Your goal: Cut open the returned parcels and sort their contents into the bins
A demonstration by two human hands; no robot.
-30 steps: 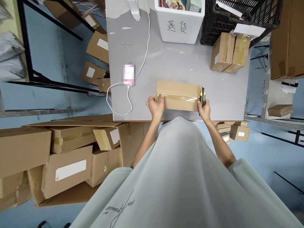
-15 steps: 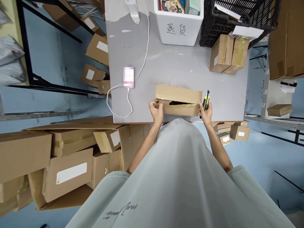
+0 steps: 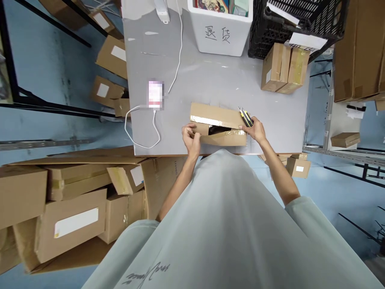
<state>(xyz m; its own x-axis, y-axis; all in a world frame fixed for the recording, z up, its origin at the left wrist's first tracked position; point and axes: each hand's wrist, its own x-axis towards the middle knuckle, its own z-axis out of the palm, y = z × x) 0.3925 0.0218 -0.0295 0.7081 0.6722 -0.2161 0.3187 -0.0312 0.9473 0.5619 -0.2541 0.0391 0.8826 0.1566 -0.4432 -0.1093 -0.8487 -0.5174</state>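
A small cardboard box [image 3: 216, 113] lies at the table's near edge, its top flaps partly parted. Something dark shows through the gap, too hidden to name. My left hand [image 3: 191, 138] grips the box's left end, fingers bent around the near flap. At the right end, my right hand [image 3: 254, 127] holds a yellow and black utility knife [image 3: 246, 119], which points up and to the left over the far flap. The thumb of that hand presses on the box's right end by the flap.
A white bin [image 3: 221, 36] with boxes inside and a black crate [image 3: 288, 28] stand at the back. Taped cartons [image 3: 284, 70] sit at the right. A phone-like device [image 3: 155, 94] with a white cable lies left. More cartons [image 3: 76, 220] fill a large box beside the table.
The gap between the flaps has widened. My right hand has shifted onto the box's top right, and the knife has swung from upright to leaning left. The whole view has shifted slightly.
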